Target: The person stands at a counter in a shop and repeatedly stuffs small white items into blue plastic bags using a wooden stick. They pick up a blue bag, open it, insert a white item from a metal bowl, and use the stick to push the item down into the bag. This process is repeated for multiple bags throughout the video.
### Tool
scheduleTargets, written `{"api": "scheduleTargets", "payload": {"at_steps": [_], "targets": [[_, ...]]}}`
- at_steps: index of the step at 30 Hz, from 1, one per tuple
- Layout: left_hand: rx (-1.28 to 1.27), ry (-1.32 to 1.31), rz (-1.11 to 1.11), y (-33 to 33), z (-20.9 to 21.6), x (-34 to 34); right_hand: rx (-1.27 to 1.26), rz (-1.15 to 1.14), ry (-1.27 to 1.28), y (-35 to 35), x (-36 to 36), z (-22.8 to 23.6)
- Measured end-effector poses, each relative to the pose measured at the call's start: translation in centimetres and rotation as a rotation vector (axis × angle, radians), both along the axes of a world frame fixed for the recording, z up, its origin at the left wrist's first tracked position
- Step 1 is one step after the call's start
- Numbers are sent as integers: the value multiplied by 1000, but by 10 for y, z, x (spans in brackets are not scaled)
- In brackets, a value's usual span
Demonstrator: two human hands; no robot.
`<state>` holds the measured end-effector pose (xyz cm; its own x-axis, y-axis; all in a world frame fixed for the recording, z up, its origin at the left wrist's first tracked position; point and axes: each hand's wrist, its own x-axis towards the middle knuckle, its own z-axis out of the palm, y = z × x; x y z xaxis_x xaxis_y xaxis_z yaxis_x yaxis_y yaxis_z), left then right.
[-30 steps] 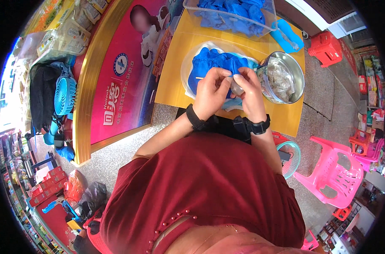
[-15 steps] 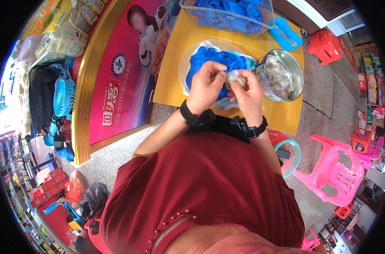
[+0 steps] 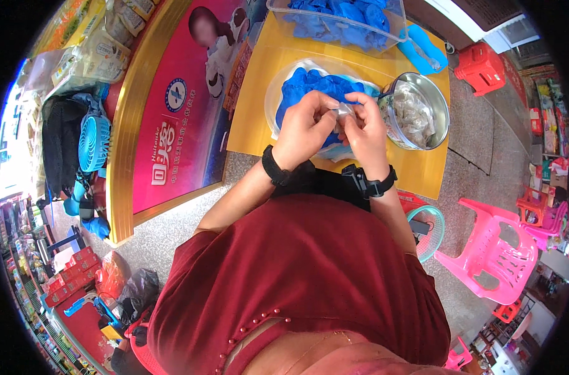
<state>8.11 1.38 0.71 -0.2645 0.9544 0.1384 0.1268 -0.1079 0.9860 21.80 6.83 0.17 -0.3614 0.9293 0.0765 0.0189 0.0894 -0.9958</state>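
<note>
My left hand (image 3: pixel 304 131) and my right hand (image 3: pixel 367 137) meet above a round basin (image 3: pixel 270 100) filled with blue crumpled pieces (image 3: pixel 297 87). Pinched between the fingertips of both hands is a small clear plastic bag (image 3: pixel 344 110); fingers partly cover it, so its contents are hard to make out. Just right of my right hand stands a round metal tin (image 3: pixel 445 119) holding several small clear plastic packets (image 3: pixel 414 115).
Behind the basin, a clear plastic box (image 3: pixel 290 29) holds more blue pieces, with a light blue holder (image 3: pixel 425 53) beside it. All stand on a yellow table (image 3: pixel 250 128). A counter with a pink poster (image 3: pixel 153 137) borders the left; a pink chair (image 3: pixel 494 256) is at right.
My fingers have shifted on the small bag; the rounded lump seen in it before is now mostly covered. My right index finger has lifted a little and the wrists have turned slightly.
</note>
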Motion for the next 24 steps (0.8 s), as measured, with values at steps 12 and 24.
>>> {"api": "scheduleTargets", "payload": {"at_steps": [12,24], "targets": [[44,-197,28,-1,-1,-2,-272,145,467,-3,3,12],[121,66,-67,-3,1,-4,-417,138,294,5,8,-3]]}}
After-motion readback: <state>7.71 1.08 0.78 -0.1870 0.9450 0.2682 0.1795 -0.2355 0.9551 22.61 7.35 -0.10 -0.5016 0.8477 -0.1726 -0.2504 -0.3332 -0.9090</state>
